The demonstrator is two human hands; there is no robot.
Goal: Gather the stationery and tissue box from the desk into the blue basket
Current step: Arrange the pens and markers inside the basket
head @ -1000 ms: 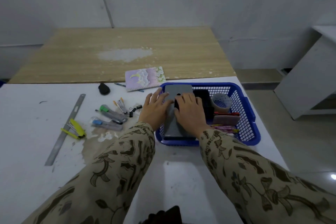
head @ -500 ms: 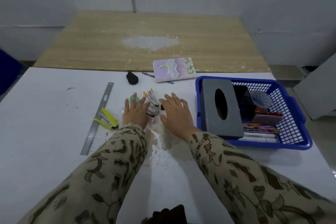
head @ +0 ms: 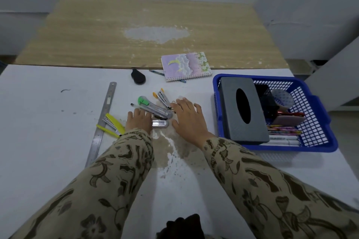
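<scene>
The blue basket (head: 320,145) stands at the right of the white desk. In it lie the grey tissue box (head: 242,110), a tape roll (head: 282,98) and several pens (head: 283,132). My left hand (head: 138,120) rests flat on a heap of small stationery: a green-tipped cutter (head: 153,107), a second silver cutter (head: 160,123) and an orange-tipped stapler (head: 162,97). My right hand (head: 189,118) lies flat just right of the heap, fingers straight and touching small binder clips. A yellow stapler (head: 112,125), a steel ruler (head: 102,122), a pastel notebook (head: 185,66) and a black object (head: 138,77) lie around.
A wooden table (head: 147,31) adjoins the desk's far edge. A pen (head: 157,72) lies partly under the notebook. A worn brown patch (head: 171,147) marks the desk between my forearms. A white cabinet (head: 340,75) stands to the right of the basket.
Both hands left the tissue box in the basket and moved left to the heap of small stationery. They now sit on either side of the cutters. The camera view shifted left.
</scene>
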